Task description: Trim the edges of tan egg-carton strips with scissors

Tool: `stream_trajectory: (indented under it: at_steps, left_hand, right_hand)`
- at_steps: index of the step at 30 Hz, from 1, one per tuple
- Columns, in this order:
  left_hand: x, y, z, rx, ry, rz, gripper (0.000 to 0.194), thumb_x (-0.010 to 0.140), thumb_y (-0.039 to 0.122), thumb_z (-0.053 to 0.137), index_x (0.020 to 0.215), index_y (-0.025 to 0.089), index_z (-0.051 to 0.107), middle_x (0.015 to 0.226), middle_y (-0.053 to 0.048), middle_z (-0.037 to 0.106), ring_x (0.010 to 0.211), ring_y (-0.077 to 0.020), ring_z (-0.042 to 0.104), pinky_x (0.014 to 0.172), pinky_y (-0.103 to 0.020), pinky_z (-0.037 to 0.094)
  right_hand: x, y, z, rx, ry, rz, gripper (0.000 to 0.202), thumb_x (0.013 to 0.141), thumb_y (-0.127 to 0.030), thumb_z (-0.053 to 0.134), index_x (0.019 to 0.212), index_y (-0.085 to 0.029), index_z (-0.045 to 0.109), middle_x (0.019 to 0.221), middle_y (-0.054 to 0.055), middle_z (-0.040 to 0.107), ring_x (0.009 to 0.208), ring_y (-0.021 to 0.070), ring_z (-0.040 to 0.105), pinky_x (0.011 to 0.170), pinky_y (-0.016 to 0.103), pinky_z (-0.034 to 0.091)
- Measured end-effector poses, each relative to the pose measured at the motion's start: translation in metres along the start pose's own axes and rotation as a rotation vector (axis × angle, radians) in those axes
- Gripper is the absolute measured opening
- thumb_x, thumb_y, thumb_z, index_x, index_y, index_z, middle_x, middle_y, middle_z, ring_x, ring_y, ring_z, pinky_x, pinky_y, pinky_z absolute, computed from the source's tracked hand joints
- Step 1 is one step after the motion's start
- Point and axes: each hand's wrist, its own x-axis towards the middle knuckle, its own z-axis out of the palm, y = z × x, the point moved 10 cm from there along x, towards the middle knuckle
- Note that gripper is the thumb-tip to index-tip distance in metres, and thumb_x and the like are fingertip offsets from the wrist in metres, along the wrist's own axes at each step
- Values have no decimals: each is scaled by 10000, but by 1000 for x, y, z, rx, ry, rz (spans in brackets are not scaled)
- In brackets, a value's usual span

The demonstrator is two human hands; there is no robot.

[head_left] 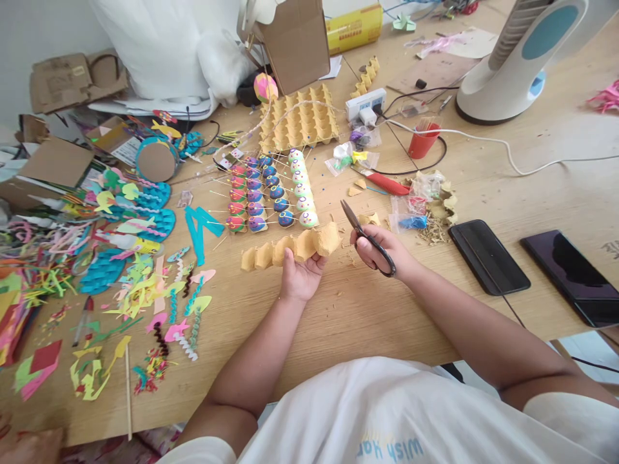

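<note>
Yellow carton strip (290, 250) fills the left hand's (300, 277) grip; the right hand (380, 250) grips scissors (370, 238), inward of the surface's (338, 335) near edge.

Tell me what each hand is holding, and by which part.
The left hand holds the yellow carton strip near its right end, from below. The right hand holds the scissors by the handles.

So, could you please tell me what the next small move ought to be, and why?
I would probably bring the scissors in the right hand left to the end cup of the egg-carton strip and trim its rim: the left hand already holds the strip near that end, and the blades are close by but not touching it.
</note>
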Motion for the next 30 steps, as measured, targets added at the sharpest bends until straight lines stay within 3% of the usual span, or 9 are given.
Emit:
stream_trajectory:
  at_steps: [6,16,24,30]
  left_hand:
    - [2,-8,-6,3,58,-57,713,865,828,482,1227,253,702,970,-56,798,812,-154,757,660,-219,572]
    - [-6,-20,1,-10,61,-130,700,913,806,411,1171,233,720,933,-56,798,739,-156,748,594,-223,543]
    - [-9,-18,7,-11,-1,-50,661,885,803,485,1065,217,735,924,-58,785,728,-149,706,704,-261,571]
    - [-15,-5,20,173,-105,141,604,812,759,655,987,186,740,857,-64,778,731,-154,708,701,-264,556]
  right_hand:
    - [1,10,-9,25,107,39,460,803,-518,808,1043,-207,570,586,-114,447,458,72,421,438,227,326]
    - [-2,9,4,13,58,62,319,848,-447,756,907,-206,556,589,-86,492,498,92,460,486,247,383]
    - [-2,6,8,121,8,12,302,855,-410,768,904,-211,545,505,-103,488,437,87,433,451,234,375]
    - [2,9,5,214,18,-8,321,869,-456,743,927,-227,525,503,-112,470,412,92,422,425,237,359]
